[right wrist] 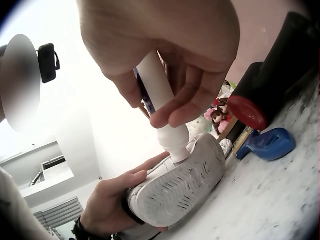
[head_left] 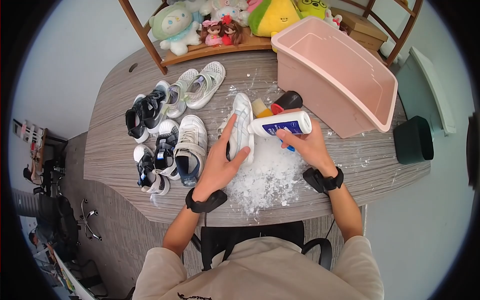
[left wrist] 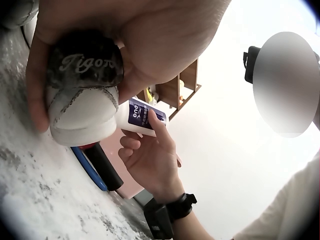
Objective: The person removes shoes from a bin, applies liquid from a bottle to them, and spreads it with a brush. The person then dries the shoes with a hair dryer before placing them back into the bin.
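My left hand [head_left: 222, 160] grips a white sneaker [head_left: 243, 111] from the heel end, thumb on one side and fingers along the other. The sneaker's dark heel patch [left wrist: 85, 62] carries pale lettering. In the right wrist view, its grooved sole [right wrist: 177, 195] shows dark marks in the tread. My right hand [head_left: 314, 145] holds a white bottle [head_left: 295, 122] with a dark blue label, tilted toward the sneaker. The bottle's nozzle end [right wrist: 174, 142] is right at the sneaker's side, just above the sole edge.
White powdery flakes [head_left: 265, 180] cover the table below. Beyond the sneaker lie a yellow-bristled brush [head_left: 261, 107], a black cylinder with a red end [head_left: 289, 101] and a blue handle [right wrist: 272, 144]. Several shoes [head_left: 190, 137] stand left; a pink bin [head_left: 320, 95] stands right, plush toys [head_left: 177, 27] behind.
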The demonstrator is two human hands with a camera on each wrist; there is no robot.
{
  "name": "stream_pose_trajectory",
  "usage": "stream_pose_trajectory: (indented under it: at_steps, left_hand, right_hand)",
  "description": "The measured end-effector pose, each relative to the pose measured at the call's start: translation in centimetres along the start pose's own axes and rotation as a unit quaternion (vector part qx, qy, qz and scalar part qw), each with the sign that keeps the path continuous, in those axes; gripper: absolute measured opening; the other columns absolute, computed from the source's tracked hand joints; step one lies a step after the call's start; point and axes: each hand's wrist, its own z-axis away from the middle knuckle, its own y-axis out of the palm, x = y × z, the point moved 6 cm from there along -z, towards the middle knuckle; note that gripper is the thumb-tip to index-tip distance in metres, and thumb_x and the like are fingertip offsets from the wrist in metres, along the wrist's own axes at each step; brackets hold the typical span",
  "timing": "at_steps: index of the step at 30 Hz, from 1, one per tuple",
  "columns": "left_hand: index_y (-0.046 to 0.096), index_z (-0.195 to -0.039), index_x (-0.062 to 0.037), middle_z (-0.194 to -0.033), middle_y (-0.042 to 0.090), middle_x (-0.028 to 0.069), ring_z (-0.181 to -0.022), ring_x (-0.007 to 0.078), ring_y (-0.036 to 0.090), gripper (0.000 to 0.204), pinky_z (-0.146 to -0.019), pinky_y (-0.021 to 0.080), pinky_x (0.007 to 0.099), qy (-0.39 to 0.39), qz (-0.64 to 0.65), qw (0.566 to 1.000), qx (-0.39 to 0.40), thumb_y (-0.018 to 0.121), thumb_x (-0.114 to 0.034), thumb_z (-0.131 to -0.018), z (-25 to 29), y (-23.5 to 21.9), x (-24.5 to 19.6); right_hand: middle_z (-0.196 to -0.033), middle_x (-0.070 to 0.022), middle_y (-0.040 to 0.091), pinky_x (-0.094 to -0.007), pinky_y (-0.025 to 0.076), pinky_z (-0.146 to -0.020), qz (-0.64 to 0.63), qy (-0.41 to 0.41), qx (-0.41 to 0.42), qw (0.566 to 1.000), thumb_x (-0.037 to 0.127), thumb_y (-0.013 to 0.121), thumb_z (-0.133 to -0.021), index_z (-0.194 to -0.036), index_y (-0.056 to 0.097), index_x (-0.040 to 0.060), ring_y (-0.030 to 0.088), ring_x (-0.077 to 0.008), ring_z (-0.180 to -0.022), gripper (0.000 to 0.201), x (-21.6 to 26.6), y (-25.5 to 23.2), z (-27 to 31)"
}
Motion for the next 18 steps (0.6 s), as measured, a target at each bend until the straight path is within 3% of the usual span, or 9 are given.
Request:
stream_pose_trajectory:
  at_steps: [2,4,5,7,18]
  left_hand:
    - [0.025,-0.158,-0.0044,-0.158,0.036,0.0215,-0.147,0.0296,0.034,0.078,-0.12,0.025,0.0369,0.007,0.0,1.0,-0.002,0.067,-0.008,-0.092,-0.05,0.03,0.1]
    - [0.022,-0.158,-0.0005,-0.149,0.045,0.0289,-0.14,0.0351,0.045,0.081,-0.115,0.033,0.038,0.04,-0.038,0.998,-0.017,0.067,-0.008,-0.091,0.04,-0.08,-0.08]
    - [0.022,-0.158,-0.0005,-0.149,0.045,0.0289,-0.14,0.0351,0.045,0.081,-0.115,0.033,0.038,0.041,-0.037,0.998,-0.021,0.067,-0.008,-0.091,0.08,-0.15,-0.17]
    - [0.023,-0.159,-0.0029,-0.159,0.034,0.021,-0.148,0.0291,0.032,0.08,-0.12,0.024,0.0361,0.005,-0.003,1.0,0.001,0.066,-0.006,-0.091,0.13,0.04,0.06]
    - [0.021,-0.159,-0.0025,-0.159,0.035,0.0223,-0.147,0.0284,0.033,0.082,-0.119,0.025,0.0357,0.004,0.01,1.0,0.003,0.067,-0.005,-0.091,0.14,0.05,0.38]
  right_hand:
    - [-0.108,-0.0094,0.069,-0.0238,0.057,-0.064,0.003,-0.001,0.001,1.0,0.009,0.075,-0.089,-0.128,0.058,-0.0021,0.066,-0.0098,-0.087,0.044,-0.04,-0.03,-0.05]
    - [-0.107,-0.0098,0.07,-0.0241,0.057,-0.063,-0.002,-0.001,-0.002,1.0,0.009,0.075,-0.089,-0.126,0.058,-0.0019,0.066,-0.0098,-0.086,0.042,-0.26,-0.06,-0.11]
    - [-0.106,-0.0101,0.07,-0.0243,0.057,-0.063,-0.003,0.0,-0.003,1.0,0.008,0.075,-0.089,-0.125,0.059,-0.0017,0.066,-0.0098,-0.085,0.041,-0.21,-0.07,-0.09]
    - [-0.107,-0.0102,0.07,-0.0244,0.058,-0.063,-0.002,0.0,0.0,1.0,0.009,0.075,-0.089,-0.125,0.059,-0.0017,0.067,-0.0099,-0.085,0.041,-0.37,-0.12,-0.12]
    - [-0.11,-0.0106,0.069,-0.0252,0.058,-0.064,-0.001,0.01,-0.005,1.0,0.01,0.076,-0.088,-0.123,0.059,-0.0011,0.066,-0.0107,-0.089,0.041,-0.39,-0.07,-0.15]
